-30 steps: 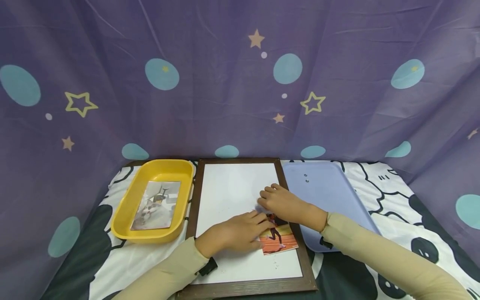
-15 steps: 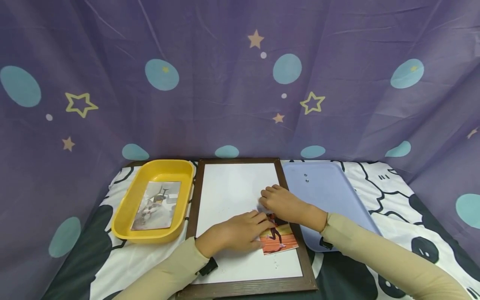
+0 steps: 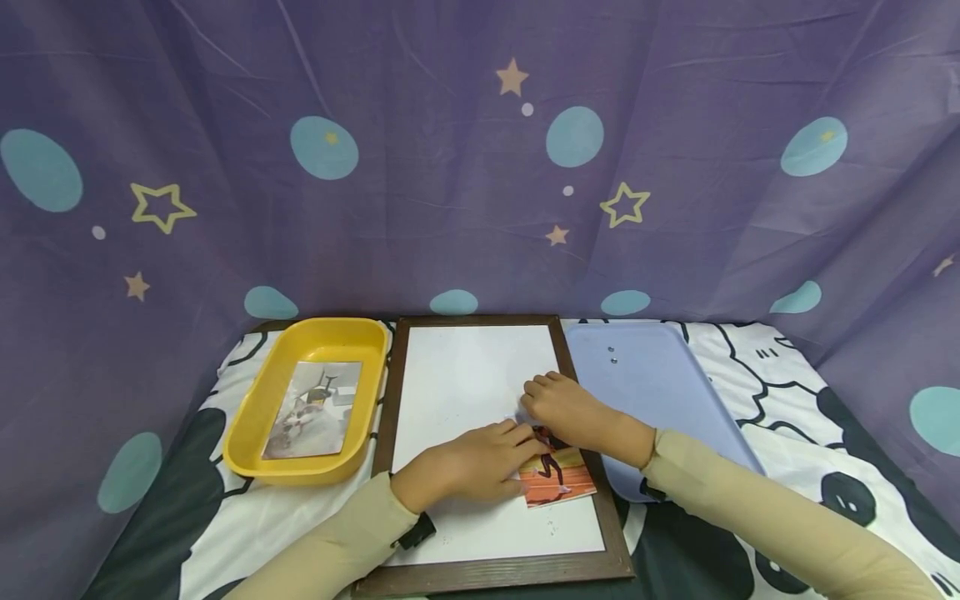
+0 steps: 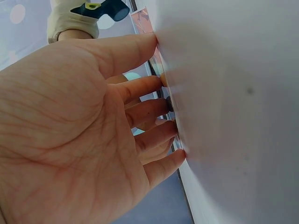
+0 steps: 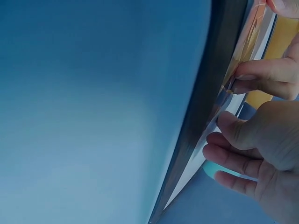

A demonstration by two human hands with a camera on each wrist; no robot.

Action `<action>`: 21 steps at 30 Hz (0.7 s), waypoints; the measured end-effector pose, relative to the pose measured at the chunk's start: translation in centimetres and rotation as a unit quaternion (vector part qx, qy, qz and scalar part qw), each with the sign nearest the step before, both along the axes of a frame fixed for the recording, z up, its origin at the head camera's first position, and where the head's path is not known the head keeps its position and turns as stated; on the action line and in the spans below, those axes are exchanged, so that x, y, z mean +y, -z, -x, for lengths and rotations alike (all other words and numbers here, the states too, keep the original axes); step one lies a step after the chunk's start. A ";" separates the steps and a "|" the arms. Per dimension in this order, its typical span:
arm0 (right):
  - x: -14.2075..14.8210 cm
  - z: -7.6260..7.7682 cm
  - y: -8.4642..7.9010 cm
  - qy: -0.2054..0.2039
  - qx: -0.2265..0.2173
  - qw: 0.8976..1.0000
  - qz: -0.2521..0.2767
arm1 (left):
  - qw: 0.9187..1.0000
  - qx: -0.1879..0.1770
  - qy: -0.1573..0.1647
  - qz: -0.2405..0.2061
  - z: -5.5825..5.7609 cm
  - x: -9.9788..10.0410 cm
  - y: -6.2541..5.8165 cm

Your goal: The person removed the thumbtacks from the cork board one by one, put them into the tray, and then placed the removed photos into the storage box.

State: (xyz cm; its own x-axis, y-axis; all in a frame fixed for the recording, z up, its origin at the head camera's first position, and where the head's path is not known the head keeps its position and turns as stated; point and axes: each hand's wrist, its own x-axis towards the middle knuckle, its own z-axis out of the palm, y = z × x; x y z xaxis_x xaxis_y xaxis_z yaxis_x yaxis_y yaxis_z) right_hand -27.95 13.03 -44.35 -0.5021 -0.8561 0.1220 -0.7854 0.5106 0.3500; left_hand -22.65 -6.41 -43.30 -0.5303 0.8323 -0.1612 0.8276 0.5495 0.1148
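A printed picture (image 3: 558,479) of a running figure on an orange ground lies on the lower right of a framed whiteboard (image 3: 472,367). My left hand (image 3: 476,462) rests its fingertips on the picture's left part; in the left wrist view, its fingers (image 4: 152,135) reach to the board with the palm raised. My right hand (image 3: 566,408) bends over the picture's upper edge, covering part of it. Its thumb (image 5: 229,122) comes down at that edge in the right wrist view, the other fingers loosely curled. Whether it pinches something small there is hidden.
Left of the board stands a yellow tray (image 3: 240,442) holding a greyish picture (image 3: 315,412). To the right, a pale blue tray (image 3: 660,375) bears small shiny round pieces (image 3: 613,360). A patterned cloth (image 3: 795,433) lies beneath, and a purple curtain (image 3: 420,183) hangs behind.
My right hand has shifted very slightly right and toward me along the picture's upper edge. The left hand and the picture stay in place.
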 end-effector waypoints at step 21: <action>-0.1 0.1 -0.4 -0.003 -0.018 1.000 0.005 | 1.000 -0.002 0.000 0.010 0.0 -0.1 -0.1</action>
